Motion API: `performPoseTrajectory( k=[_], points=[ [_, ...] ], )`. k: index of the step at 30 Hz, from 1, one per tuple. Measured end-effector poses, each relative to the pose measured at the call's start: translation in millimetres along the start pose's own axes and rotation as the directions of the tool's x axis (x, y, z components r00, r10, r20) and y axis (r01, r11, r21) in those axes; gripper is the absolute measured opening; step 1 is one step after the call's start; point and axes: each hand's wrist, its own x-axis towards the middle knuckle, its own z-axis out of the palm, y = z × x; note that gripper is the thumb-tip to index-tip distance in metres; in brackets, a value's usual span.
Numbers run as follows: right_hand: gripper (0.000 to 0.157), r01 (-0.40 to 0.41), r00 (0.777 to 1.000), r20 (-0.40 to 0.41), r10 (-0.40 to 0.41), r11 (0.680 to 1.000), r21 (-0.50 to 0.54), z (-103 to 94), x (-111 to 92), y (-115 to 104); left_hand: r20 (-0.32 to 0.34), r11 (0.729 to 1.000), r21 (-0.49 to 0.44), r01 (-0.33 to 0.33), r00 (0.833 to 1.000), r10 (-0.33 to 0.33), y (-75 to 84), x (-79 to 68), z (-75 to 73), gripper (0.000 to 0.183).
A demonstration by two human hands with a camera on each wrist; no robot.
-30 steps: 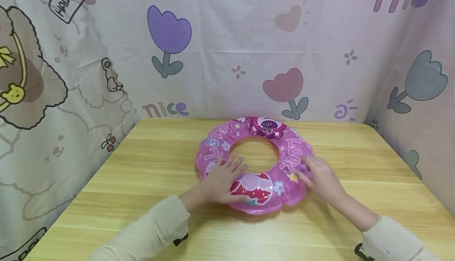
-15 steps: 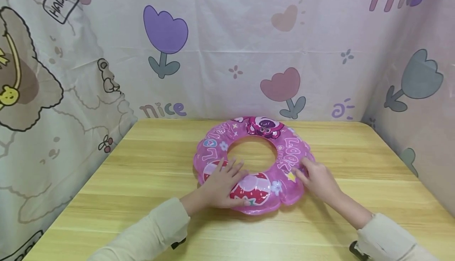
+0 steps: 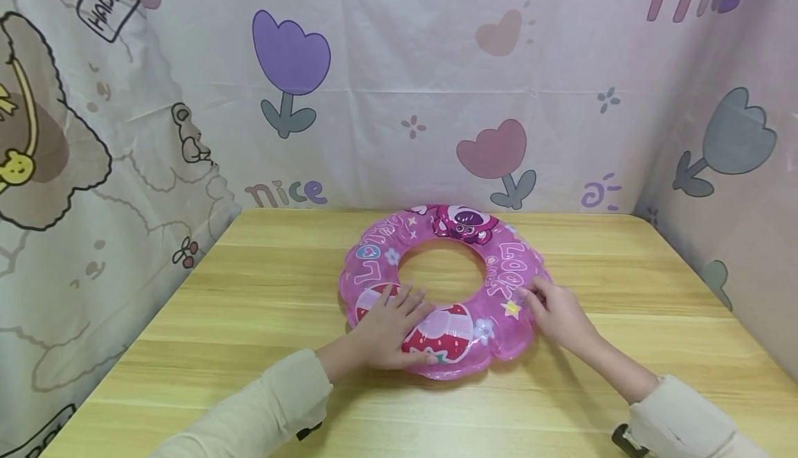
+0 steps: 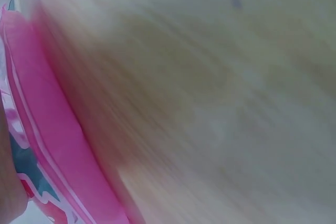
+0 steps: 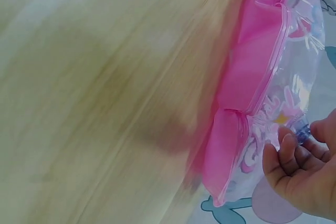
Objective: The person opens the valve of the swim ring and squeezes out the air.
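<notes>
A pink inflatable swim ring (image 3: 511, 337) with a bear print, strawberry shapes and white lettering lies flat on the wooden table. My left hand (image 3: 388, 333) rests on its near left part, fingers spread over the strawberry print and thumb pointing right. In the left wrist view, the ring's pink side (image 4: 63, 129) runs along the left edge, with only a bit of the hand showing. At the ring's right side, my right hand (image 3: 560, 314) pinches a small clear bluish valve (image 5: 301, 129) between thumb and fingers, best seen in the right wrist view.
The light wood table (image 3: 262, 285) extends on all sides of the ring. A printed cloth (image 3: 380, 63) with tulips and hearts hangs behind and along both sides. Both sleeves are beige, with a dark strap (image 3: 628, 441) below the right cuff.
The right thumb and fingers have drawn together at the ring's right side, with the thumb slightly higher. The left hand stays in place on the ring. The head view has shifted slightly.
</notes>
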Motion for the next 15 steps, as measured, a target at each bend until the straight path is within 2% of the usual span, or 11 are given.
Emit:
performPoseTrajectory(
  k=[3,9,15],
  points=[
    [0.021,-0.009,1.0,-0.017,0.009,1.0,0.005,0.6,-0.7,1.9,0.005,1.0,0.007,-0.001,1.0,0.001,-0.3,-0.4,0.9,0.082],
    [0.021,-0.065,0.998,0.003,0.065,0.998,0.021,1.3,-0.5,3.2,0.003,1.0,0.012,-0.006,1.0,0.006,-1.0,-1.8,2.4,0.081],
    [0.02,-0.15,0.989,0.033,0.147,0.982,0.118,1.1,-1.4,1.4,0.006,1.0,-0.005,-0.002,1.0,0.002,-0.9,-3.9,3.0,0.081]
  ],
)
